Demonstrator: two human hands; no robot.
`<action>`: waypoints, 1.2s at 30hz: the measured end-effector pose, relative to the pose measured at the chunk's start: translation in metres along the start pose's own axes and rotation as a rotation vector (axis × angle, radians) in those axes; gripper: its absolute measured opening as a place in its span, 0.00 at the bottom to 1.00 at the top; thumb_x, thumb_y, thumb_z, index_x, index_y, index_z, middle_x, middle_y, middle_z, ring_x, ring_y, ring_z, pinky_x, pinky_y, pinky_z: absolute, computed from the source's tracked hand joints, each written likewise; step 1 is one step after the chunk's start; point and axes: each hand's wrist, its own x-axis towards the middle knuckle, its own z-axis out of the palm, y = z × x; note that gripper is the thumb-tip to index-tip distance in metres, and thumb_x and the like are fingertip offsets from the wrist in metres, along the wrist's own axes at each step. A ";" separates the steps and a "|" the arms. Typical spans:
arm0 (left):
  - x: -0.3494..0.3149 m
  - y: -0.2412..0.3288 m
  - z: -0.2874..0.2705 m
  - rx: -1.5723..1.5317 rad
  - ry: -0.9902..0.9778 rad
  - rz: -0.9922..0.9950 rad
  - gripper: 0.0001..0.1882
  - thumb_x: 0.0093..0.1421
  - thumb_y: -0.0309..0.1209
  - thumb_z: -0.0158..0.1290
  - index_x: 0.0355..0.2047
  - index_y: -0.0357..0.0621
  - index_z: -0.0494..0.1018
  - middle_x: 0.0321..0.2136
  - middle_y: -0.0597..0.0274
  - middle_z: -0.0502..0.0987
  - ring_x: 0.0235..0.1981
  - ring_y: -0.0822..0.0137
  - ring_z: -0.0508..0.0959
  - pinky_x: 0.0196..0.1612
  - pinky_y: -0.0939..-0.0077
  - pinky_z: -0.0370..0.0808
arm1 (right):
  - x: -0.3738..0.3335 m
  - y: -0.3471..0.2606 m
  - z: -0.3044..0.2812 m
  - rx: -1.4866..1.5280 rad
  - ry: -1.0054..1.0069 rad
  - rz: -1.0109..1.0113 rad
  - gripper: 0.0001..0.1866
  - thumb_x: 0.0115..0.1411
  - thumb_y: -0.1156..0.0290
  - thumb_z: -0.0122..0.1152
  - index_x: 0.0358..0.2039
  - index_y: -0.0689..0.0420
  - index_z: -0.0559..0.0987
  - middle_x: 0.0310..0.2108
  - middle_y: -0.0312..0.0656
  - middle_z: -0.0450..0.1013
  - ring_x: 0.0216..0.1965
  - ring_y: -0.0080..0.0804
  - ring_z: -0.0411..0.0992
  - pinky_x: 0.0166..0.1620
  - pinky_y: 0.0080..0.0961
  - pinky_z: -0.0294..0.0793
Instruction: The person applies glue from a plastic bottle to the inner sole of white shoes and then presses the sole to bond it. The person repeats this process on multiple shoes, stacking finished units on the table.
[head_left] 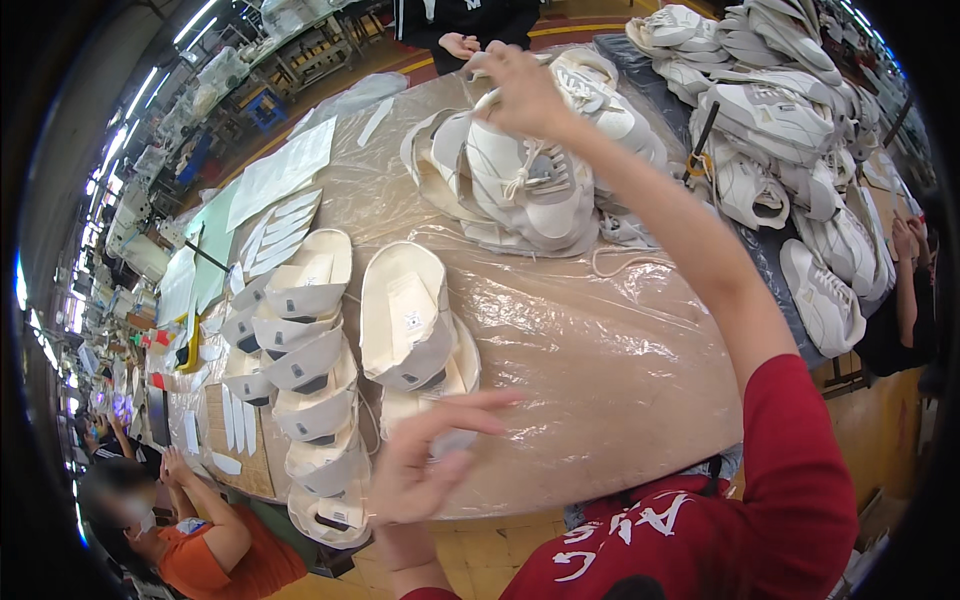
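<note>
My right hand (522,95) is stretched to the far side of the table, its fingers bent round the top edge of a white-and-grey shoe upper (515,180) in a pile. Part of its grip is hidden behind the hand. Loose white laces hang from the uppers. My left hand (415,470) hovers at the near side with fingers spread, holding nothing. Just beyond it, cream-lined shoe uppers (405,310) lie in a short overlapping stack. To the left runs a longer overlapping row of similar uppers (305,370), their grey heels facing me.
Clear plastic covers the brown table (600,370). White cut pieces (285,235) and paper sheets (285,170) lie at the far left. A large heap of shoe uppers (770,120) is on the right. A co-worker in orange (225,545) is at lower left; others stand across and at right.
</note>
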 end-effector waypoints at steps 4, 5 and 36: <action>-0.004 -0.036 0.051 0.162 -0.127 -0.190 0.13 0.63 0.31 0.51 0.46 0.41 0.76 0.51 0.53 0.77 0.52 0.58 0.77 0.56 0.67 0.69 | 0.046 0.069 -0.017 0.279 -0.403 0.208 0.41 0.42 0.62 0.73 0.59 0.53 0.71 0.47 0.47 0.73 0.49 0.40 0.72 0.52 0.30 0.70; -0.008 -0.046 0.061 0.195 -0.098 -0.215 0.13 0.64 0.31 0.51 0.46 0.41 0.76 0.51 0.54 0.77 0.51 0.58 0.78 0.55 0.68 0.70 | 0.052 0.076 -0.019 0.288 -0.520 0.248 0.41 0.42 0.62 0.73 0.60 0.54 0.70 0.49 0.48 0.73 0.50 0.39 0.72 0.53 0.30 0.70; -0.008 -0.126 0.115 -0.154 0.219 -0.530 0.13 0.68 0.32 0.48 0.48 0.38 0.74 0.46 0.59 0.79 0.50 0.70 0.75 0.56 0.74 0.68 | 0.021 0.051 -0.099 0.359 -0.599 -0.057 0.25 0.47 0.70 0.66 0.48 0.60 0.79 0.41 0.45 0.77 0.43 0.34 0.75 0.49 0.27 0.73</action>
